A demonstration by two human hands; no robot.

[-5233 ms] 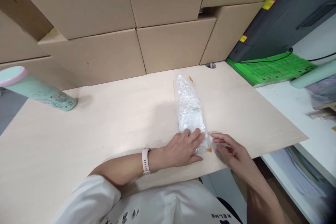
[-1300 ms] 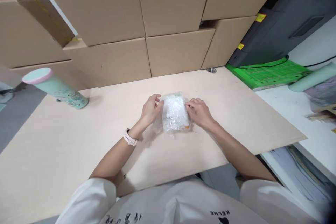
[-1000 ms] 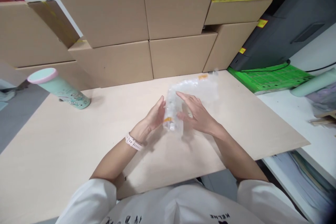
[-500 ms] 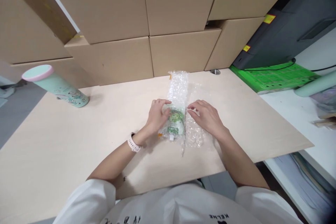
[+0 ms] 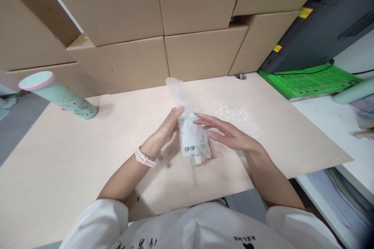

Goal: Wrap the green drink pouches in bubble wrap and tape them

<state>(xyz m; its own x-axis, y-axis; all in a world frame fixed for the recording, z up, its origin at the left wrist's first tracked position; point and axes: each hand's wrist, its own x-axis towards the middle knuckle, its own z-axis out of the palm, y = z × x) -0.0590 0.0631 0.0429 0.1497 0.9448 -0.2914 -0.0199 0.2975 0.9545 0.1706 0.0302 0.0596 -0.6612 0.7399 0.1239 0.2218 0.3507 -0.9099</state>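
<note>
The left hand (image 5: 165, 132) is gripping a small white packet (image 5: 193, 144) just above the table (image 5: 87, 155), fingers curling round its left edge, while the right hand (image 5: 230, 137) is resting against it with fingers stretched flat, holding nothing. The bubble wrap (image 5: 233, 112) is covering the packet only partly (one end is sticking up, the rest trailing over the tabletop), so the bundle is looking about half wrapped. Behind, the cardboard boxes (image 5: 131, 4) are hiding their contents and the tumbler (image 5: 62, 97) is wearing its lid

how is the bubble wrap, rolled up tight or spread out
Mostly spread out: the bubble wrap lies loose on the table past the right hand, one end raised beside the left hand, and the white packet shows.
</note>
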